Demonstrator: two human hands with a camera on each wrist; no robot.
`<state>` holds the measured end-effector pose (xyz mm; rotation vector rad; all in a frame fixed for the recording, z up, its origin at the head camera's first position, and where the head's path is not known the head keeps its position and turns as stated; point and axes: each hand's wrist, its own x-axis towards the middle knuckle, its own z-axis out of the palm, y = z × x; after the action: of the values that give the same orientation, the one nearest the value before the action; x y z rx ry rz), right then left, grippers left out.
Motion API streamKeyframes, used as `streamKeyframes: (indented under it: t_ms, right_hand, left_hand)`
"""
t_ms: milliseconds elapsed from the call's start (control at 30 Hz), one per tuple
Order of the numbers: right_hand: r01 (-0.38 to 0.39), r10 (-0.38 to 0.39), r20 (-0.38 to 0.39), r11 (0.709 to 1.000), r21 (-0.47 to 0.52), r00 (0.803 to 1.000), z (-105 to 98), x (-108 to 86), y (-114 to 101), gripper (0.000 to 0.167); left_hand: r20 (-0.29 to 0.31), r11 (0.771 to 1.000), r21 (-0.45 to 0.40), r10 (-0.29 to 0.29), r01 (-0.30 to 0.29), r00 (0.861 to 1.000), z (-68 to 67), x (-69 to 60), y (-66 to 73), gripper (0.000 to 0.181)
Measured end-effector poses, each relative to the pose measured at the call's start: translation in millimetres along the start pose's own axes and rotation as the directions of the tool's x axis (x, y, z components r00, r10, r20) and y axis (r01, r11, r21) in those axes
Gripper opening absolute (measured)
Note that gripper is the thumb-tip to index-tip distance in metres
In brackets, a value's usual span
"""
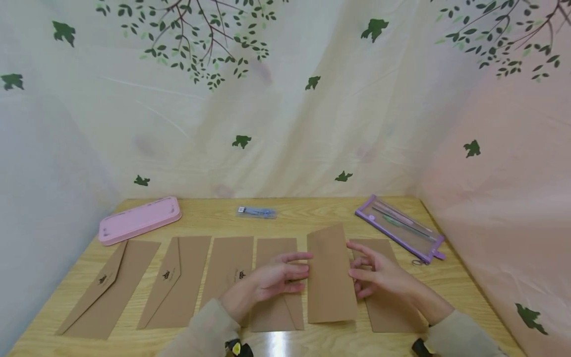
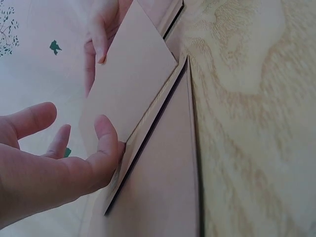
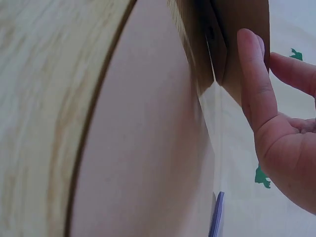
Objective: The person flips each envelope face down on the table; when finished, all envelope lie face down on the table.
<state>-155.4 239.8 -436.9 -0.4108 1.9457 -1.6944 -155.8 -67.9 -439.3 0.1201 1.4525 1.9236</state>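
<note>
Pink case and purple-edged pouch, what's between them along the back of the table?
A small blue packet lies between the pink case and the purple-edged pouch, with bare table on either side, as the head view shows.

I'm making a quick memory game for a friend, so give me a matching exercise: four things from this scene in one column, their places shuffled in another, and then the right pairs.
Things:
1. Pink case
2. Blue pack
3. Purple pouch
4. Raised envelope

Places:
A. Back right of the table
B. Between the left hand and the right hand
C. Back left of the table
D. Back middle of the table

Pairs: 1-C; 2-D; 3-A; 4-B
</note>
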Motion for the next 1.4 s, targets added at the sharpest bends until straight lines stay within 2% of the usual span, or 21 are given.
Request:
streamKeyframes:
  t_ms: [233, 500, 900, 1200, 1400]
  right_hand:
    - [-0.020, 0.020, 0.003, 1.000, -0.020, 1.000, -2.7, 2.2, 0.6, 0.083]
    - [-0.057, 0.058, 0.012, 0.995, -0.085, 0.998, -4.8, 7.2, 3.8, 0.080]
    - [-0.084, 0.085, 0.000, 0.989, -0.118, 0.996, -9.2, 7.9, 6.8, 0.076]
    - [-0.077, 0.078, 0.001, 0.992, -0.095, 0.997, -9.1, 3.2, 4.4, 0.075]
    - [-0.065, 0.066, 0.003, 0.990, -0.123, 0.998, -13.0, 2.4, 0.3, 0.074]
  left_hand:
    - [-0.012, 1.000, -0.028, -0.004, 0.004, 1.000, -3.0, -2.3, 0.2, 0.053]
    - [-0.013, 1.000, -0.021, 0.001, -0.002, 1.000, -6.0, -4.0, -0.8, 0.053]
    - [-0.005, 0.999, -0.033, 0.010, -0.010, 1.000, -5.7, -4.4, -3.1, 0.053]
    - [-0.002, 0.999, -0.038, 0.004, -0.004, 1.000, -5.1, -3.6, -3.9, 0.054]
    - [0.008, 1.000, -0.027, 0.001, 0.000, 1.000, -6.3, -2.9, -1.9, 0.054]
